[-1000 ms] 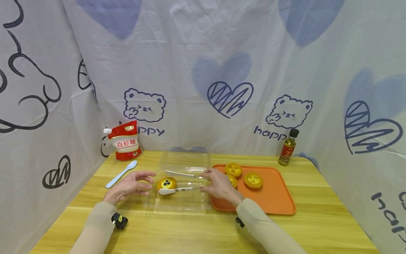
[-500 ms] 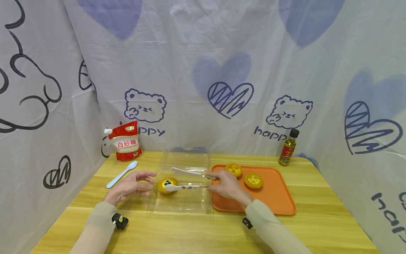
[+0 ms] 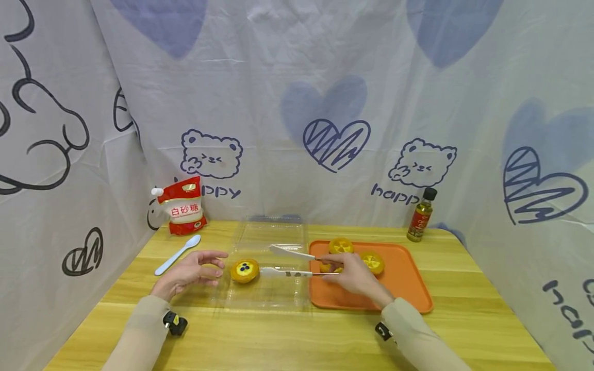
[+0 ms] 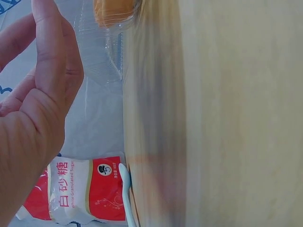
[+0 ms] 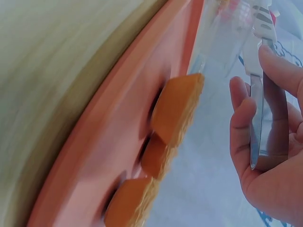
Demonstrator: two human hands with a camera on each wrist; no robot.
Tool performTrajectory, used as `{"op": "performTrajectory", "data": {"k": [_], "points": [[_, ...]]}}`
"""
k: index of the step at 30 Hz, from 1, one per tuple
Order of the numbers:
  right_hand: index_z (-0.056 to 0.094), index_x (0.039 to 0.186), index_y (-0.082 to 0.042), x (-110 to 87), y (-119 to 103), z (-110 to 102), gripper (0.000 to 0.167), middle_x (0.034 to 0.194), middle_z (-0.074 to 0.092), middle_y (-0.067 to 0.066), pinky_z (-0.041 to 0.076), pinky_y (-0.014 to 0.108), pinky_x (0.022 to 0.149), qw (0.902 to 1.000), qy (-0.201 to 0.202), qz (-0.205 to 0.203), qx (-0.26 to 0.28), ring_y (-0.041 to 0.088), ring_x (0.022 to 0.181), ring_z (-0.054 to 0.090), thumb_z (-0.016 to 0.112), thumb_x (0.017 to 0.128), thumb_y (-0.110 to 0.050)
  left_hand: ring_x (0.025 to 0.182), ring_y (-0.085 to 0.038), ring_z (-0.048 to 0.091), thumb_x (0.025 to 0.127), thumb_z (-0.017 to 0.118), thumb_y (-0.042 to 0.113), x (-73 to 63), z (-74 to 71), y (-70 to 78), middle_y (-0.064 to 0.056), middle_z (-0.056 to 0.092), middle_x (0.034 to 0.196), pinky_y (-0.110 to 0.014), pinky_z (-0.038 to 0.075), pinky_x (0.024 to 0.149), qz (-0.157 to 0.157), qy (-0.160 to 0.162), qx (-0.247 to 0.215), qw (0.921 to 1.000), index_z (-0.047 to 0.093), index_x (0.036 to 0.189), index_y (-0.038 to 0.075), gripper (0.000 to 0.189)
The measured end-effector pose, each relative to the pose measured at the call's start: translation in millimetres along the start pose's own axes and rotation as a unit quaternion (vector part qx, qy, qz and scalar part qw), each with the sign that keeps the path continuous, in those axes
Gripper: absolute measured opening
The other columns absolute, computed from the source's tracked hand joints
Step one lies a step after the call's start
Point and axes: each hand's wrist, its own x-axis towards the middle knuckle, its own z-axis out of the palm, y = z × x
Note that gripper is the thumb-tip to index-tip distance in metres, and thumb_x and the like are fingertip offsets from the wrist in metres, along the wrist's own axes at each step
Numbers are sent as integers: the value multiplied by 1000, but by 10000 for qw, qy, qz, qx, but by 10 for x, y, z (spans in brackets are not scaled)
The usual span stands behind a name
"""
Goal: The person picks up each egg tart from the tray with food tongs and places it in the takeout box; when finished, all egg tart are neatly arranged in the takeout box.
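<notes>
My right hand [image 3: 356, 274] grips metal tongs [image 3: 297, 274] with white tips pointing left. The tongs' arms stand apart, with nothing between the tips, over the right half of a clear plastic box [image 3: 269, 303]. In the box's left half sits an egg tart [image 3: 245, 271] topped with dark berries. Under and behind the right hand, three tarts [image 5: 176, 106] rest on an orange tray [image 3: 403, 296]; the hand partly hides one. My left hand [image 3: 191, 270], its fingers loosely bent and holding nothing, hovers by the box's left edge.
A red and white bag of white sugar [image 3: 186, 208] stands at the back left, with a pale blue spoon [image 3: 178, 255] lying before it. At the back right stands an oil bottle [image 3: 419, 216]. The box's lid [image 3: 271, 234] is raised toward the cloth backdrop.
My right hand has moved right with the tongs, from the tart in the box toward the tray. The tart stays in the box, uncovered by the tongs. My left hand has not moved.
</notes>
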Motion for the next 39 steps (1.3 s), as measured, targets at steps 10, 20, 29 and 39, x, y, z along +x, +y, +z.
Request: {"op": "performTrajectory", "data": {"k": [10,20,29,39], "points": [[68,125,-19,-106,109,-188,43,120,70,6,53,27,72,9994,167,160,249,9,88,67,78,83,-15,90,-18,63,89,68,3,23,13,19,-22,52,122,-34,61,78,7,-13,60,10000,37,145,-8,65],[67,125,-10,-189,280,-332,43,117,71,13,54,23,72,9983,180,3,547,12,87,67,77,84,-16,90,-18,63,88,68,3,-22,27,-14,-22,53,121,-36,61,79,-45,18,-15,10000,36,145,-9,66],[67,126,-14,-347,433,-505,44,119,70,9,55,34,83,9980,241,299,493,13,91,67,77,84,-23,90,-18,63,88,69,4,-2,30,-44,-18,54,119,-37,61,79,-73,111,105,9999,39,144,-7,64],[67,125,-10,-515,612,-710,42,120,69,13,54,32,84,9965,452,599,370,16,93,67,76,85,-18,89,-18,63,88,69,4,23,13,-17,-18,54,118,-37,61,79,-70,116,136,9998,39,144,-7,64]]}}
